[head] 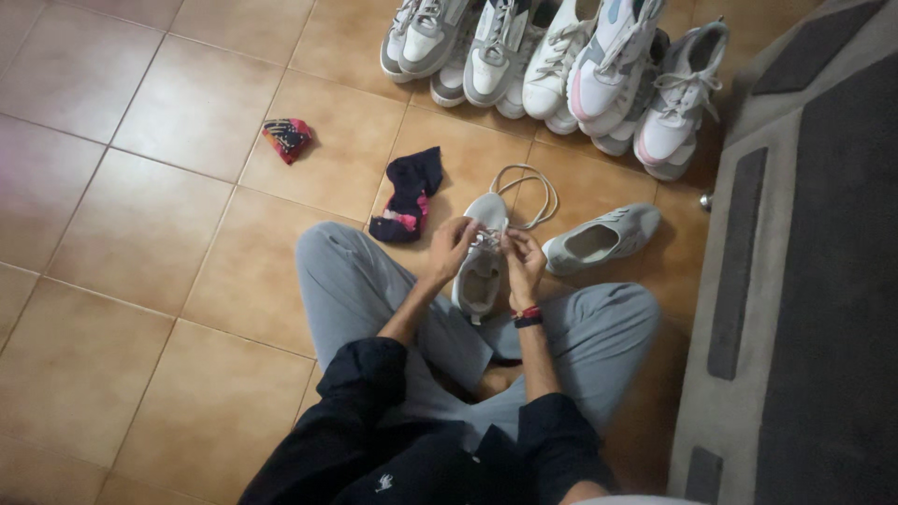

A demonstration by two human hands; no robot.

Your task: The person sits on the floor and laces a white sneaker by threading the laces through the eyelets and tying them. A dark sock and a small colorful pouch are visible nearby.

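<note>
2 hands, left [452, 245] and right [521, 259], pinching lace [529, 192] on 1 white shoe [481, 262]; 1 loose shoe [601, 239] beside, 2 socks [408, 196] nearby.

The person is wearing a black long-sleeved top [374, 440] with both sleeves pushed up toward the elbows and a tiny white emblem near the bottom of the frame. Light grey trousers [355, 290] are covering the legs. A dark band with a red strap [528, 316] is circling the right wrist.
</note>
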